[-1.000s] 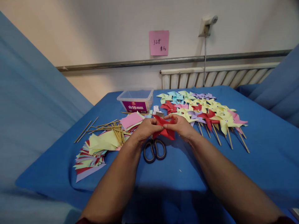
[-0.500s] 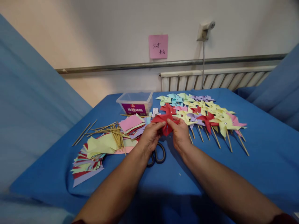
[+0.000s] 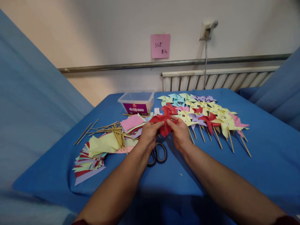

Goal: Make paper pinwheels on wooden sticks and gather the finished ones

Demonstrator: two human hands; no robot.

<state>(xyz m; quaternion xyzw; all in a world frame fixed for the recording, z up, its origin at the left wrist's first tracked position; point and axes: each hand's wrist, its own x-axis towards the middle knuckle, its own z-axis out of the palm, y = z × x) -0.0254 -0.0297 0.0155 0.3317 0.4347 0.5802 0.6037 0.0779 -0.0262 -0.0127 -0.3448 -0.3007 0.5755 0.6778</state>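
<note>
A red paper pinwheel is held up over the table between both hands. My left hand pinches its left side with thumb and fingers, while my right hand grips the right side, both thumbs meeting near its middle. Black-handled scissors lie below my left wrist, their blades hidden. Just behind the hands sits a small white box. Finished pinwheels on wooden sticks, in yellow, red, purple, pink, blue and green, lie in rows to the right.
Left of my hands are loose wooden sticks, pink paper squares and a fanned stack of coloured paper. A clear plastic tub with a purple label stands behind them. Blue cloth covers the table; a wall and radiator stand beyond.
Both hands have shifted very slightly, still pinching the red pinwheel, which has turned a little. The whole view has moved slightly, and the things on the table lie as before.
</note>
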